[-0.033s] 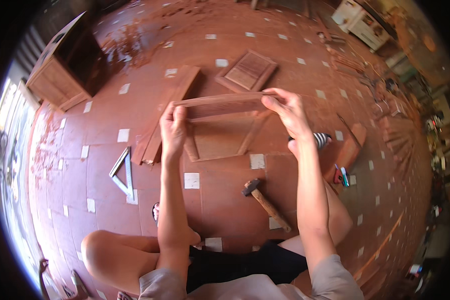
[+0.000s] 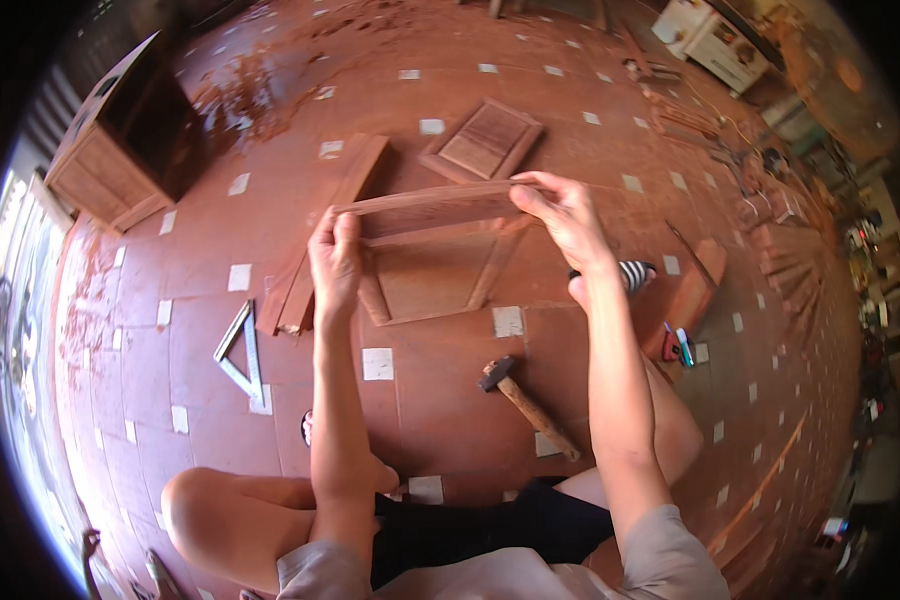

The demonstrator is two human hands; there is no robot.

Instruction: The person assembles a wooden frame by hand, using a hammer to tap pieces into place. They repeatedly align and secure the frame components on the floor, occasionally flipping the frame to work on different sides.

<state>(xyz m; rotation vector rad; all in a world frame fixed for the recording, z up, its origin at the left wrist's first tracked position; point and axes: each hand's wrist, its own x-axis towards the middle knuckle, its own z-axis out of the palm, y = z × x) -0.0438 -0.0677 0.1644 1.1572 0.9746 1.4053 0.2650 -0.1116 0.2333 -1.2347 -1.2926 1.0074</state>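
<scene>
Wooden rail (image 2: 435,208), one: left hand (image 2: 334,258) and right hand (image 2: 571,222) closed around opposite ends; best held level, with even pressure.

One head-worn fisheye looks down past the hands (image 2: 336,262) onto the floor (image 2: 440,420).

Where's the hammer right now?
In the head view, the hammer lies on the floor, slightly right of centre, just beyond the person's black shorts and left of the right forearm.
</scene>
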